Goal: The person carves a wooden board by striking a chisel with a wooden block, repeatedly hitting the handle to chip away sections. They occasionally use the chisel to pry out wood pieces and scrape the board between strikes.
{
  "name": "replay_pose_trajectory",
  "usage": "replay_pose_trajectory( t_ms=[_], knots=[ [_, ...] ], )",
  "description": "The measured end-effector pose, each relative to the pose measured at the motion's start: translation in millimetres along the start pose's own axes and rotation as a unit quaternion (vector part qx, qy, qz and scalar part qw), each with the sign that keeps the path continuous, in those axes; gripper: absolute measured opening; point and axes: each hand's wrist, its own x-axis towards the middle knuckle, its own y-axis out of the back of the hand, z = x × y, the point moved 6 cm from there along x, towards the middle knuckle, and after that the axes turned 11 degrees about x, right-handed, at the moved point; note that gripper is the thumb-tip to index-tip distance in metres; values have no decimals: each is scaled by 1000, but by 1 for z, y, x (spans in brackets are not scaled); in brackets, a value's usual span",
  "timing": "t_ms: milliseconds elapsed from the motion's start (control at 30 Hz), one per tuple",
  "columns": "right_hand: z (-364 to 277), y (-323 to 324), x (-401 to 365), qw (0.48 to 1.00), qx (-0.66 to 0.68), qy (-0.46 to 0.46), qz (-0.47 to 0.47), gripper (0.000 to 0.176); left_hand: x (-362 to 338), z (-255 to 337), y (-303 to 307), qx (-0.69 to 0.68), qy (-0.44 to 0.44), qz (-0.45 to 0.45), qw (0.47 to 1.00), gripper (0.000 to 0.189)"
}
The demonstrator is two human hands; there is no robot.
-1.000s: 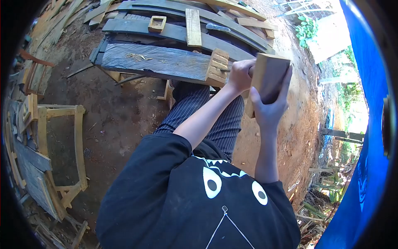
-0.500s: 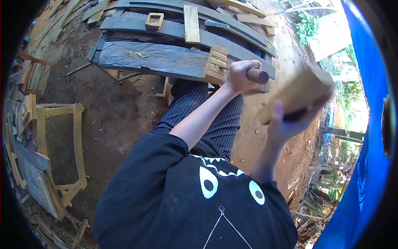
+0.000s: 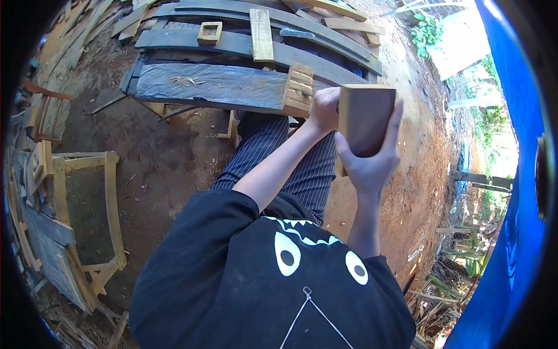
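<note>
The left hand [image 3: 325, 109] is closed in a tight fist beside the end of the bench. Its fingers wrap something that the fist and the block in front of it mostly hide; it is probably the handle of a chisel-like tool, as a thin dark shank [image 3: 307, 93] seems to run from the fist to the slotted wood piece.

The right hand [image 3: 372, 168] is spread wide around a thick, brown, rectangular wooden block [image 3: 367, 119] with a pale upper edge. The thumb presses along one side, the fingers reach up the other, and the lower end of the block sits in the palm. The block stands upright in the view, right next to the left fist; whether it touches the hidden handle cannot be told from this angle.

The slotted, light-brown wood piece [image 3: 297, 88] lies across the end of a weathered grey plank [image 3: 215, 84], its dark notches facing up. Curled pale shavings [image 3: 185, 79] lie on the plank, toward its far left end. Behind it, a small square wooden frame [image 3: 209, 33] and a flat yellowish board [image 3: 261, 36] rest on the bench slats [image 3: 232, 46]. A narrow, clear bluish object [image 3: 297, 33], perhaps plastic, lies just right of the board.
</note>
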Motion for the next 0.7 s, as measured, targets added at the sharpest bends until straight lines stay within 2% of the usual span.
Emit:
replay_pose_trajectory(
  t_ms=[100, 167, 233, 333, 400, 500, 533, 633, 667, 700],
  knots=[
    [-4, 19, -10, 972, 160, 103, 138, 97, 0, 9, 6, -30, 9, 9, 999, 26],
    [-5, 15, -14, 951, 228, 112, 177, 101, 1, 9, 5, -34, 16, 18, 999, 27],
    [12, -4, -20, 977, 162, 53, 124, 103, -2, 7, 3, -40, 12, 19, 999, 18],
    [3, -4, -9, 995, 61, 63, 43, 105, -13, 0, -4, -12, -2, -4, 1000, 8],
    [-3, -2, -9, 999, 20, 35, 9, 111, -13, 4, -3, -20, -15, 3, 1000, 11],
    [-5, 12, -25, 979, 160, 81, 97, 106, -5, 10, 5, -39, -19, 40, 998, 24],
    [-7, 15, -30, 953, 235, 125, 143, 105, -4, 11, 7, -30, -11, 25, 999, 20],
    [7, 6, -40, 934, 155, 219, 236, 104, -5, 12, 9, -34, -15, 9, 999, 15],
    [31, -13, -36, 989, 109, -38, 93, 105, -5, 12, 9, -40, -21, 10, 999, 15],
    [26, -15, -33, 986, 143, -3, 87, 104, -6, 12, 9, -44, -21, 8, 999, 14]
  ],
)
